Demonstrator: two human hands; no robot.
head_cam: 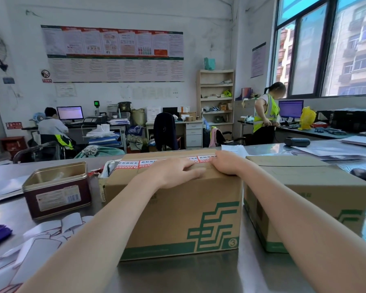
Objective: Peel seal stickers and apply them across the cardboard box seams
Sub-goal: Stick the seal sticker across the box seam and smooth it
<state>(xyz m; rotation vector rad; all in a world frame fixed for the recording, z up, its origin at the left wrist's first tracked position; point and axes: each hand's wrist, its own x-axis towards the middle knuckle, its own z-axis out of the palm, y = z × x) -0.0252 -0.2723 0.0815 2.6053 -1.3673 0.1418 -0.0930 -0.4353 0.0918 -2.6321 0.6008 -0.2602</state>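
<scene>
While both our hands lie on top of the box [173, 208] at 12 o'clock, we judge the sealing well along: a row of red-and-white stickers [135, 163] already runs along its top seam. Our left hand [178, 172] presses flat, fingers straight, on the top edge; our right hand [224, 163] rests beside it with fingers curled over the stickers' right end, seemingly smoothing rather than holding anything. Whether the far seams are covered we cannot tell. A second box [304, 197] at 2 o'clock shows no stickers on its top, so it probably waits its turn. On the steel table [178, 275], peeled backing papers [40, 240] lie at 8 o'clock and an open tin [57, 191] at 10 o'clock. Beyond are desks, monitors, a shelf, wall posters, windows and two seated or standing workers.
</scene>
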